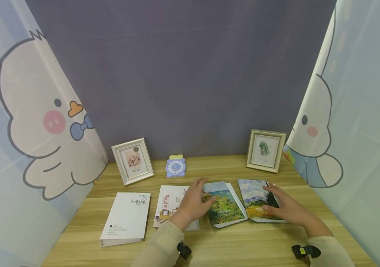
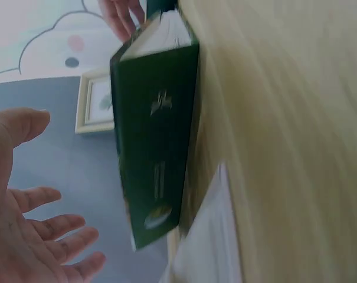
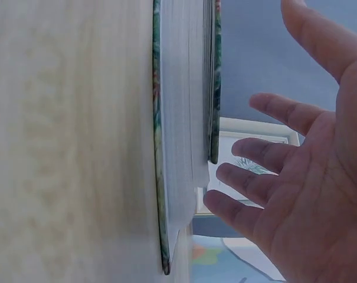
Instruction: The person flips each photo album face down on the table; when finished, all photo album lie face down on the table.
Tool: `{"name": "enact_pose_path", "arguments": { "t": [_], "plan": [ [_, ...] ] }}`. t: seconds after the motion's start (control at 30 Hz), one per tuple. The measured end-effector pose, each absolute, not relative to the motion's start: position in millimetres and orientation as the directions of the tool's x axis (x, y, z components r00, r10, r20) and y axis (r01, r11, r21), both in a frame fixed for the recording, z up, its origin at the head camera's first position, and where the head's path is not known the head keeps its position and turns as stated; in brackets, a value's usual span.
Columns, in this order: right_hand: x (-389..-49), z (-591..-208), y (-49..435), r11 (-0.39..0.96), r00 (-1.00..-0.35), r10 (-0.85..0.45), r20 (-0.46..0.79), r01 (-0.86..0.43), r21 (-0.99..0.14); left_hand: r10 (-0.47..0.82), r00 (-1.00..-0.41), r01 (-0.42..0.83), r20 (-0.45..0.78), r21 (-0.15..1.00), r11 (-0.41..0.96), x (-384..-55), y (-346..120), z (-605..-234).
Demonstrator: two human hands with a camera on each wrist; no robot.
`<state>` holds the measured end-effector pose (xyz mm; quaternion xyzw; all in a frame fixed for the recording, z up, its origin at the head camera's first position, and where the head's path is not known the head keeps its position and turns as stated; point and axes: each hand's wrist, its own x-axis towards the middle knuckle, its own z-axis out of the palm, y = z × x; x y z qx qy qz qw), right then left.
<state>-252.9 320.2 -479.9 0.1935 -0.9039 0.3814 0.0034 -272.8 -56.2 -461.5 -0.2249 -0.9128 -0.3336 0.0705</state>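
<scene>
Fingers of the left hand (image 1: 191, 202) are held apart, and nothing is gripped by them. The hand is held at the left edge of the left photo album (image 1: 224, 207), which is laid on the worktop (image 1: 230, 244) with its painted cover facing up and its white pages shown along the right and near edges. In the left wrist view, its dark green spine is faced by the palm, and a gap is seen between them. The right hand (image 1: 288, 209) is held at the right edge of the right photo album (image 1: 256, 200), laid just beside the other, painted cover up. The right fingers are likewise spread; whether the album is touched by their tips cannot be told.

To the left, a white booklet (image 1: 166, 202) is partly covered by the left arm, and beyond it a thick white book (image 1: 126, 217) is laid flat. Near the dark curtain (image 1: 183, 81) at the back, a flower picture frame (image 1: 132, 161), a small blue clock-like item (image 1: 175, 167) and a leaf picture frame (image 1: 265, 150) are set from left to right.
</scene>
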Motion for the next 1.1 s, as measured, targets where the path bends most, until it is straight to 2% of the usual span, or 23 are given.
{"name": "enact_pose_path", "arguments": {
  "t": [0.47, 0.87, 1.1],
  "plan": [
    [-251, -486, 326, 0.624, -0.933, -0.334, 0.135, -0.326, -0.71, 0.424, -0.87, 0.466, 0.25, 0.697, 0.546, -272, -11, -470],
    [-252, -494, 333, 0.685, -0.93, -0.316, 0.188, -0.361, -0.632, 0.428, -0.896, 0.289, 0.117, 0.886, 0.363, -270, 12, -472],
    [-251, -494, 333, 0.721, -0.936, -0.307, 0.174, -0.348, -0.6, 0.434, -0.898, 0.232, 0.073, 0.916, 0.326, -268, 25, -471]
  ]
}}
